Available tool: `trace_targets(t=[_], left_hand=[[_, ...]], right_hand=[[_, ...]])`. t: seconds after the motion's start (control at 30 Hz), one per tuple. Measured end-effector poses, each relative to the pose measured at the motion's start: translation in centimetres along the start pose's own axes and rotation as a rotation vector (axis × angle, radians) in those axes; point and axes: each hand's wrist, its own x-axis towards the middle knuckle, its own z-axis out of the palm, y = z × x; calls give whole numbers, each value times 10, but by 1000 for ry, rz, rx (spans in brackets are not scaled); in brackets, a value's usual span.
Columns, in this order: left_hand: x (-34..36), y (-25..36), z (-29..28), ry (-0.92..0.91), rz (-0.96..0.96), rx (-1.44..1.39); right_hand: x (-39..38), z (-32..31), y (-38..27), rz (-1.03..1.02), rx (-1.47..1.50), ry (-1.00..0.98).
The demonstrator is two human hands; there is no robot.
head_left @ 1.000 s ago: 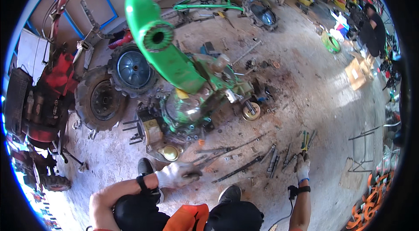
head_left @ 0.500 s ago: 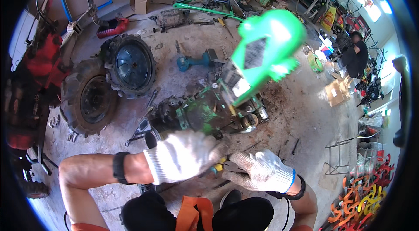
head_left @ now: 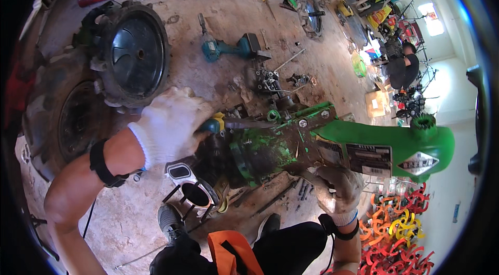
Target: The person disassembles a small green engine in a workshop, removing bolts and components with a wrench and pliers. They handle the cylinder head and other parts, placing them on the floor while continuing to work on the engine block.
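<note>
My gloved left hand (head_left: 174, 124) is closed around the teal-and-yellow handle (head_left: 214, 124) of a tool whose metal shaft runs across the top of a greasy green gearbox housing (head_left: 262, 155). A long green casing (head_left: 421, 142) extends from that housing to the right, with a toothed collar on top. My gloved right hand (head_left: 338, 192) is curled under the casing against the housing's right part; what its fingers hold is unclear. A dark flanged metal part with studs (head_left: 184, 171) sits below my left hand, beside my shoes.
Large treaded wheels (head_left: 135, 56) lie at left. A teal power tool (head_left: 223, 49), metal parts (head_left: 262, 80) and bars lie beyond the housing. A person in dark clothes (head_left: 403, 72) crouches at back right near a cardboard box (head_left: 378, 103). Orange, red and yellow blades (head_left: 397, 223) are piled at lower right.
My hands, together low over the yellow-handled tool half a second ago, are now apart: left higher on the tool, right under the casing. The view has shifted and the green casing now points rightward.
</note>
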Motion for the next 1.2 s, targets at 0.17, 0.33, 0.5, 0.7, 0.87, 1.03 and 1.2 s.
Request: trace_targets(t=[0.17, 0.33, 0.5, 0.7, 0.87, 1.03, 1.2], left_hand=[[31, -19, 30, 44, 8, 275], [53, -29, 42, 269, 136, 375], [63, -34, 45, 383, 273, 330], [71, -42, 44, 453, 366, 318], [87, -52, 47, 471, 424, 319], [105, -61, 52, 442, 471, 341], [126, -69, 54, 458, 548, 325]], right_hand=[[5, 0, 9, 1, -83, -19], [1, -7, 5, 82, -100, -118], [-6, -7, 6, 49, -76, -103], [-8, -9, 7, 91, -82, -165], [-1, -11, 1, 173, -61, -258], [12, -13, -1, 78, -38, -204], [9, -8, 1, 36, -59, -100]])
